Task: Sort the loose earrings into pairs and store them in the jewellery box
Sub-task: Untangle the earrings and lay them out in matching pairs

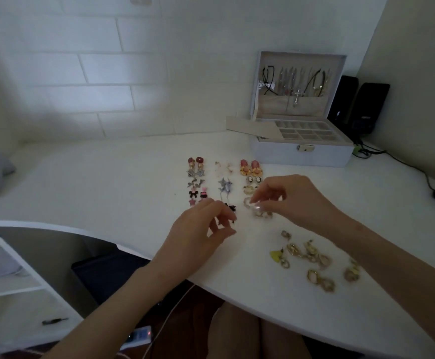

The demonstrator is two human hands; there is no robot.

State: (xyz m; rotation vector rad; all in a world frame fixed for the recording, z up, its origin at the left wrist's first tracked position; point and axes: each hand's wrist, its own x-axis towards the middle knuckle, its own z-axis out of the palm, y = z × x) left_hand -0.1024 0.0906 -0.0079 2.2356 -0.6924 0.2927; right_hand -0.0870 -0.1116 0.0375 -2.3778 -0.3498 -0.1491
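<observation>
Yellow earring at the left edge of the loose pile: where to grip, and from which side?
Probably best to pinch the yellow earring by its yellow drop, coming from above and the left. It lies flat on the desk with nothing against its left side, while the gold earrings crowd its right.

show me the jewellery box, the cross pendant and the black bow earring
jewellery box [276, 158]: head view, front wall left of the clasp.
cross pendant [298, 95]: head view, where its arms meet.
black bow earring [193, 194]: head view, centre of the bow.

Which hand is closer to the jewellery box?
Right. The right hand is in front of the jewellery box; the left hand is farther back and left.
</observation>
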